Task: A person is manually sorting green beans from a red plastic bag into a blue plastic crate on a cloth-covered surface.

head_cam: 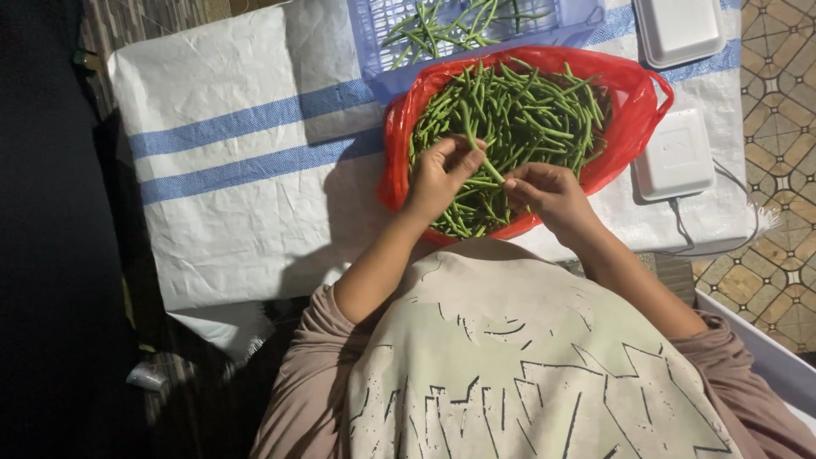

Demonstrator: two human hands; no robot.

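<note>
A red plastic bag (633, 102) lies open in front of me, full of long green beans (527, 110). My left hand (438, 178) and my right hand (548, 191) rest over the near part of the pile. Together they hold one long green bean (480, 153): the left hand's fingers pinch its middle, the right hand's fingertips grip its near end. Behind the bag a blue slatted plastic basket (378, 38) holds more green beans (442, 25).
Everything sits on a white woven mat with blue stripes (229, 170). Two white foam trays lie at the right, one beside the bag (676, 157), one at the far corner (676, 30). Patterned floor tiles (778, 170) lie to the right, dark ground to the left.
</note>
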